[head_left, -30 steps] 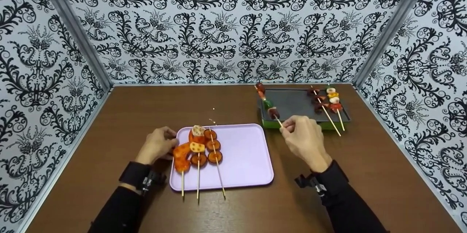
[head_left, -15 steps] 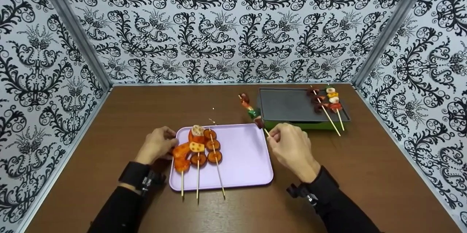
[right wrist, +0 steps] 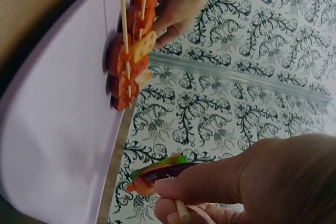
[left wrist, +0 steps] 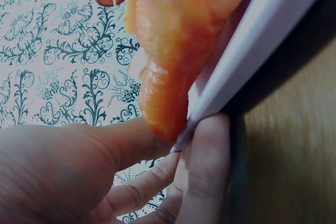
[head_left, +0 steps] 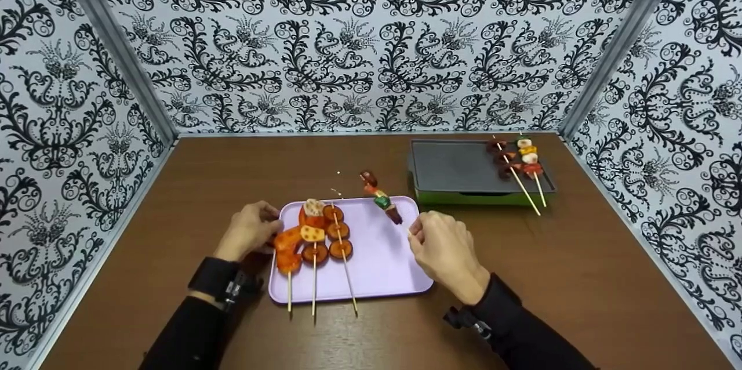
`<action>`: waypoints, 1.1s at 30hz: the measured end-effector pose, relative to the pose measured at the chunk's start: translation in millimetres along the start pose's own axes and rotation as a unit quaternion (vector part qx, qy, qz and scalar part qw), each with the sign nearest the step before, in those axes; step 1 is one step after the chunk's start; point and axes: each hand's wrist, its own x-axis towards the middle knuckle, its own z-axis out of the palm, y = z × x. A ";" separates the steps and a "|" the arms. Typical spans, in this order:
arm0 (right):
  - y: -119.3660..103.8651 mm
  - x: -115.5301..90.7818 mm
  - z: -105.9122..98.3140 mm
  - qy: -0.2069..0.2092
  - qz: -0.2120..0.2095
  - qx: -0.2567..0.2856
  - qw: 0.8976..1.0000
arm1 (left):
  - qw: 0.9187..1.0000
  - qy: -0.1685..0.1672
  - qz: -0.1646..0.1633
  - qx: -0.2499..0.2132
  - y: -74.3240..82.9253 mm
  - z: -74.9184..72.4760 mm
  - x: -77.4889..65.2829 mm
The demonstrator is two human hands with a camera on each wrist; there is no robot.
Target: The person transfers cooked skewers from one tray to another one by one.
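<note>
My right hand (head_left: 443, 248) pinches the bare stick end of a meat-and-vegetable skewer (head_left: 382, 200), whose food part slants over the tray's right half. In the right wrist view, the stick (right wrist: 182, 211) pokes out between thumb and fingers. My left hand (head_left: 248, 231) holds the left edge of the lilac tray (head_left: 388, 277). In the left wrist view its thumb lies over the rim and its fingers (left wrist: 207, 166) lie along the outer side. An orange-glazed skewer (head_left: 288, 257), a skewer with lotus root slices (head_left: 315, 251) and one of round brown slices (head_left: 342, 249) lie on the tray's left half.
A toy grill (head_left: 452, 167) with a dark plate and green base stands at the back right. On its right side lie a dark meat skewer (head_left: 503, 161) and a mixed vegetable skewer (head_left: 530, 161), their sticks overhanging its front. Patterned walls (head_left: 371, 39) enclose the table.
My right hand has carried the skewer left and nearer, from over the grill's left side to over the tray. The left hand and tray stay put.
</note>
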 end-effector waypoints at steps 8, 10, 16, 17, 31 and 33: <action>-10.7 -13.5 9.9 0.010 -0.028 -0.012 0.999 | 1.000 0.000 0.012 -0.009 -1.2 -0.4 0.5; -13.8 -16.4 12.1 0.014 -0.038 -0.025 0.999 | 1.000 0.000 0.011 -0.008 -0.8 -0.4 0.5; -21.3 -23.4 18.1 0.012 -0.059 -0.056 0.997 | 1.000 -0.003 0.009 -0.004 -1.1 -0.4 -0.8; -21.9 -24.1 18.8 0.009 -0.061 -0.055 0.997 | 1.000 -0.004 0.009 -0.004 -0.7 -0.6 -1.0; -23.2 -17.9 19.9 -0.129 -0.013 0.091 0.987 | 1.000 -0.007 -0.001 -0.002 0.2 -1.3 -1.8; -22.8 -16.6 20.3 -0.152 -0.001 0.117 0.981 | 1.000 -0.008 0.001 -0.005 -0.2 -1.1 -1.1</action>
